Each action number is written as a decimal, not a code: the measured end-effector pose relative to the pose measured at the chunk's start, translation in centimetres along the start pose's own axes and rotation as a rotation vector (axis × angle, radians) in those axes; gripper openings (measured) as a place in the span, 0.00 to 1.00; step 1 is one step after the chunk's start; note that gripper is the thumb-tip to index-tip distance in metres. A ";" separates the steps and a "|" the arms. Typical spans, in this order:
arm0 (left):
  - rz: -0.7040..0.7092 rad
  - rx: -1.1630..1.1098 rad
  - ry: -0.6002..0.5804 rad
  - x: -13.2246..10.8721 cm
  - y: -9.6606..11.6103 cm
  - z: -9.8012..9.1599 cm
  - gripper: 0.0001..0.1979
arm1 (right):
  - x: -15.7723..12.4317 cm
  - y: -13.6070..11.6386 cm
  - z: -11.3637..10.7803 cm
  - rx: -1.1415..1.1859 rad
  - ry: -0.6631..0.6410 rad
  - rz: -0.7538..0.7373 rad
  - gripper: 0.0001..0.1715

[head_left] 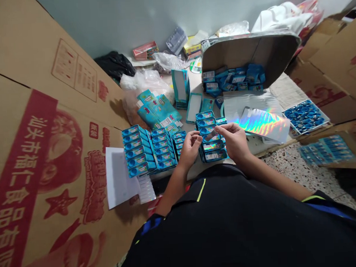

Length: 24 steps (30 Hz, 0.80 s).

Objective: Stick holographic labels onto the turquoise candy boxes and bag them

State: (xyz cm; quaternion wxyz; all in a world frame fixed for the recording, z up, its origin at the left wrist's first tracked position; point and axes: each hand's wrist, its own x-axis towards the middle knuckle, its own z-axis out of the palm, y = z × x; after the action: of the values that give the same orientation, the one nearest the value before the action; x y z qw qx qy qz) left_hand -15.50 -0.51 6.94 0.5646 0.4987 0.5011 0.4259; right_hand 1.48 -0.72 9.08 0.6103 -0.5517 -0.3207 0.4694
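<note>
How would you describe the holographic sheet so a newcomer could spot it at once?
Start at the tilted grey bin holding blue packs. Just below it, beside the person's right hand, lies a holographic sheet; it alone shines in rainbow colours.

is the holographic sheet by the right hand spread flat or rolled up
Spread flat: the holographic sheet lies open on a pale sheet beside the right hand, its rainbow face showing, no roll visible.
</note>
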 end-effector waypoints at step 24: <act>-0.098 0.507 -0.125 0.7 1.7 -1.0 0.16 | 0.1 2.2 -1.5 -0.533 -0.088 -0.292 0.08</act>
State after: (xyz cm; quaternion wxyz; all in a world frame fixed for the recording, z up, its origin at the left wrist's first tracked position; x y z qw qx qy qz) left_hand -16.37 0.59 8.49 0.4715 0.6248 0.5796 0.2269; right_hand 2.37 -1.31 6.67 0.4907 -0.6194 -0.5345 0.2997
